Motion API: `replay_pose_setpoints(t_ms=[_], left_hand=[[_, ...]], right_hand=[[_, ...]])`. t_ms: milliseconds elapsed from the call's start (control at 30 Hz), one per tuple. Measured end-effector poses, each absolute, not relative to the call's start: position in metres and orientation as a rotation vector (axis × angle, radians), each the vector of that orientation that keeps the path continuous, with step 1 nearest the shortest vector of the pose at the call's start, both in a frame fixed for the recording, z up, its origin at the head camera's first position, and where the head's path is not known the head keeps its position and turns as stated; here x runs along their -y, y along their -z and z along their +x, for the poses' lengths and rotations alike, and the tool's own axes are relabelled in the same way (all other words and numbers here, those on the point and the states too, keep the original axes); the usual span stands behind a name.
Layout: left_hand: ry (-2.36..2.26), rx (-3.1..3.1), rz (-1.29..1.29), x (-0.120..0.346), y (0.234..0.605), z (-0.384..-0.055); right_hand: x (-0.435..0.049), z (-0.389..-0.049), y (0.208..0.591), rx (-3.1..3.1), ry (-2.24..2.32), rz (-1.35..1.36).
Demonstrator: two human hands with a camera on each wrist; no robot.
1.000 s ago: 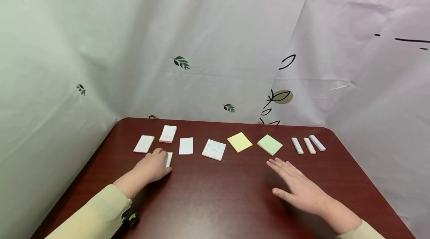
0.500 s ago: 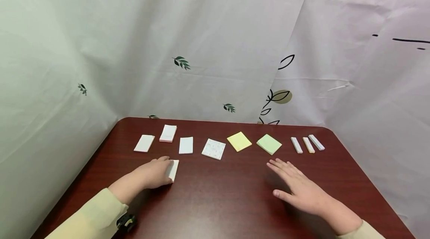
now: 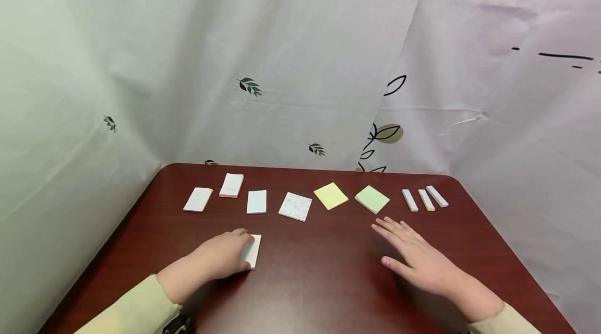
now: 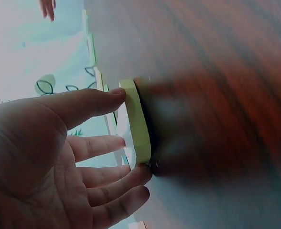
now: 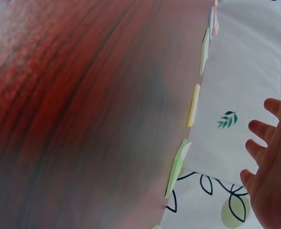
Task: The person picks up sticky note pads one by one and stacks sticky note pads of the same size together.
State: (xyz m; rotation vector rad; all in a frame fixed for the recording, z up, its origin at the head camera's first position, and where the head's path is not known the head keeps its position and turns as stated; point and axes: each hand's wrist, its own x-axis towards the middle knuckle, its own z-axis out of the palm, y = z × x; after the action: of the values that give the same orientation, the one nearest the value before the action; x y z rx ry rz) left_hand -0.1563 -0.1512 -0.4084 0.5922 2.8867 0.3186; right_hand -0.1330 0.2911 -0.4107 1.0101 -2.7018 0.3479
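Observation:
My left hand (image 3: 218,257) grips a small pad of sticky notes (image 3: 253,251) low over the table, front left of the middle. Its top is white; the left wrist view brings out a yellowish-green side edge (image 4: 139,125). There the thumb sits at one end of the pad and the fingertips reach the other end and the top face. Part of the pad is hidden under the hand. My right hand (image 3: 420,261), fingers straight and thumb apart, holds nothing at the table's right, nearest to a green sticky note pad (image 3: 372,199).
Along the back of the brown table (image 3: 319,282) lie several other pads: white ones at left, a patterned square pad (image 3: 295,206), a yellow pad (image 3: 331,196). Three narrow strips (image 3: 426,200) lie at the right. A white curtain (image 3: 291,62) hangs behind.
My left hand has drawn the gripped pad toward me and to the right, away from the row of pads. The right hand has stayed nearly still.

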Motion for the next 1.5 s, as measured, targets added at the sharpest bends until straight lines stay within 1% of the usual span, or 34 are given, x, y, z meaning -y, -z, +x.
replay_pose_setpoints(t_ms=[533, 867, 967, 1233, 1500], left_hand=[[-0.230, -2.961, 0.668, 0.130, 0.414, -0.139], [-0.229, -2.952, 0.703, 0.132, 0.412, -0.139], [-0.236, -2.943, 0.758, 0.134, 0.411, -0.141], [-0.104, -2.964, 1.017, 0.137, 0.408, -0.150], [-0.013, -2.945, 1.096, 0.141, 0.412, -0.156]], right_hand=[[-0.291, -0.134, 0.413, 2.651, -0.309, 1.020], [-0.289, -0.137, 0.414, 2.659, -0.308, 1.030], [-0.288, -0.138, 0.413, 2.657, -0.314, 1.033], [-0.287, -0.138, 0.412, 2.641, -0.310, 1.032], [-0.287, -0.137, 0.410, 2.642, -0.304, 1.042]])
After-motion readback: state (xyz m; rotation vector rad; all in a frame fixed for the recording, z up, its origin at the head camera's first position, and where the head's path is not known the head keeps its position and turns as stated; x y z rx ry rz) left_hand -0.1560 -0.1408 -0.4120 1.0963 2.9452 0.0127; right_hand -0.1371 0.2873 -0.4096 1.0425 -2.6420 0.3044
